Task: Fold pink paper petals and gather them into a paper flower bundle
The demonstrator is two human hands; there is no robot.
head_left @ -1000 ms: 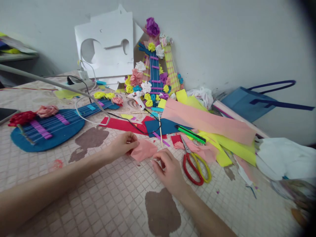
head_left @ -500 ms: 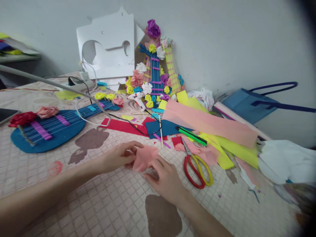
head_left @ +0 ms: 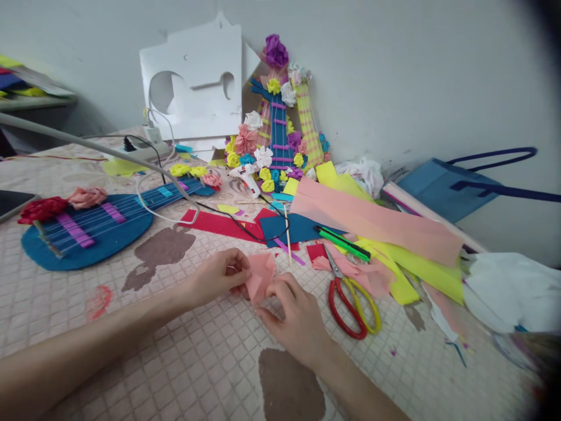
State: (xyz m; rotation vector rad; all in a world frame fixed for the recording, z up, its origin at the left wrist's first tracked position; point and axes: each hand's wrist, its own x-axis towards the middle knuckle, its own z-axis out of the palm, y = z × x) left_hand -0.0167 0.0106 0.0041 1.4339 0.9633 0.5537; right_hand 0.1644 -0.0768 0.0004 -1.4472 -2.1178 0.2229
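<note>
A small pink piece of crepe paper (head_left: 260, 275) is pinched between both hands just above the tiled tablecloth (head_left: 197, 362). My left hand (head_left: 214, 278) grips its left edge with thumb and fingers closed. My right hand (head_left: 293, 313) holds its lower right edge, fingers curled onto the paper. The paper stands folded and crumpled between them. Red and yellow scissors (head_left: 350, 298) lie just right of my right hand.
A blue felt guitar (head_left: 83, 225) with paper roses lies at left. Decorated guitars (head_left: 280, 126) lean on the wall beside a white foam board (head_left: 193, 88). A glue gun (head_left: 245, 175), pink, yellow, red and blue sheets (head_left: 372, 219), a green cutter (head_left: 344, 240) and a blue bag (head_left: 442, 181) crowd the right.
The flat pink paper was gathered up between both hands and is now folded narrower and raised. My right hand moved left onto it.
</note>
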